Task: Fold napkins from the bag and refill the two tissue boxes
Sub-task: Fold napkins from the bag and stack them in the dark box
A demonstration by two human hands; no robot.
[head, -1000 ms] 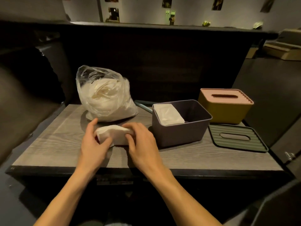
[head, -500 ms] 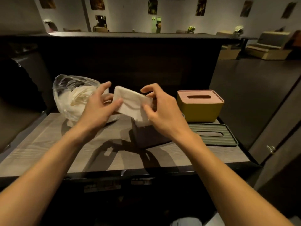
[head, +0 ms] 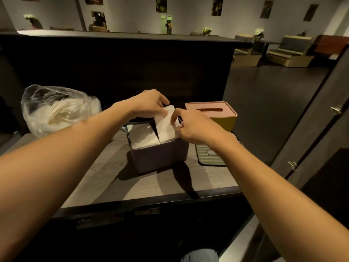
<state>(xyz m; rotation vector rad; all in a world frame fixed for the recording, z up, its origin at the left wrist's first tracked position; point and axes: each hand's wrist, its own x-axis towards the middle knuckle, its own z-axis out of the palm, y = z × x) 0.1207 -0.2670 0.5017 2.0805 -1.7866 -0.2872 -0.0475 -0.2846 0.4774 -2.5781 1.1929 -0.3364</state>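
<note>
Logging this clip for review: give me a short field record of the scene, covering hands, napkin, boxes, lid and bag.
left hand: pinches top of folded napkin
right hand: pinches same napkin's right edge
napkin: tilted, lower end inside purple box
purple box: open, holds napkin stack
yellow box: pink lid on, behind right hand
green lid: flat on table, right of purple box
bag: far left, holds napkins

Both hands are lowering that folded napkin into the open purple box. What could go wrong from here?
1. The folded napkin stands tilted, its lower edge beside the stack of napkins; pushed down like this, it may crumple or unfold rather than lie flat.
2. The left hand and right hand press toward one end of the purple box, which might tip or slide.
3. The green lid lies under the right forearm and could be nudged.
</note>
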